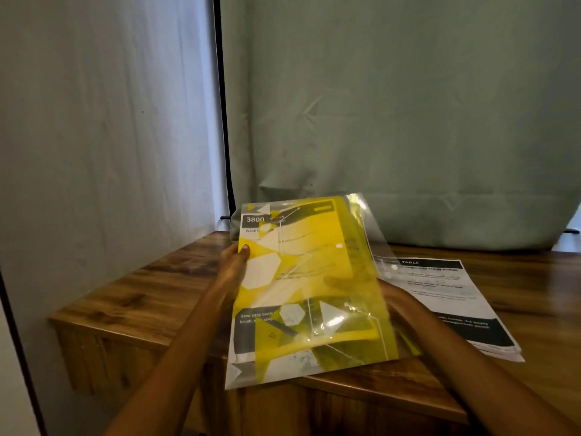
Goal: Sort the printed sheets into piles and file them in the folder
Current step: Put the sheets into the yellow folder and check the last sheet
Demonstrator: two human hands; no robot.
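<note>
The translucent yellow folder (311,278), with printed sheets inside, is held tilted above the wooden table (151,291), pinched at its left edge by the left hand (234,262). The right hand (396,297) is placed behind it, its fingers showing only dimly through the plastic, so its grasp cannot be told. The sheets could be spilled from the folder if it is tipped further, and the stack of printed sheets (446,297) lying just beside it could be knocked askew.

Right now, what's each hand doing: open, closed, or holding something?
Left hand: grips the folder at its left edge, thumb on top.
Right hand: holds the folder's right side from beneath, fingers seen through the plastic.
</note>
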